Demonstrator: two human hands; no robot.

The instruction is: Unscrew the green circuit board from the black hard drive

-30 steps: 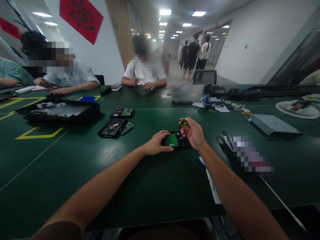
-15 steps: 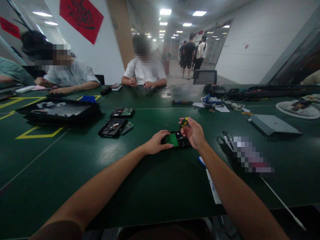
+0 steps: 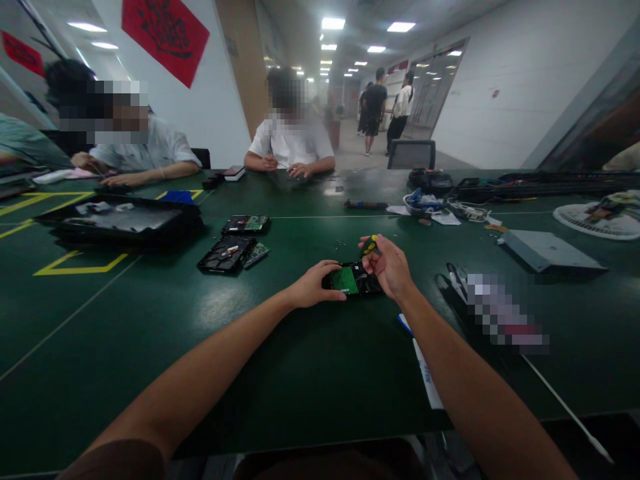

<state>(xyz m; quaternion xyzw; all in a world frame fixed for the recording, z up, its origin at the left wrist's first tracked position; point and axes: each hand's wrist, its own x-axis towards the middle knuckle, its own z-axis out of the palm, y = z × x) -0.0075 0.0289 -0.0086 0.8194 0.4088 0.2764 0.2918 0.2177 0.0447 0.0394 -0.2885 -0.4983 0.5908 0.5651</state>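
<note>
Short sleeve (dark brown).

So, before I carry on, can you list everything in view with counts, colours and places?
Table: one, green, across the view
Held drive: one, black with green board, between the hands
Screwdriver-like tool: one, yellow and dark, right hand
Other drives: two, black, left of the held one
Loose circuit board: one, greenish, beside them
Trays: stacked, count unclear, black, left
Small bits: several, pale, beyond the held drive
Flat box: one, grey, right
Round grille: one, white, far right
Posters: two, red, upper left
Co-workers: several, mixed clothing, across the table and beyond
Left hand: one, bare, on the held drive
Right hand: one, bare, gripping the tool
</note>
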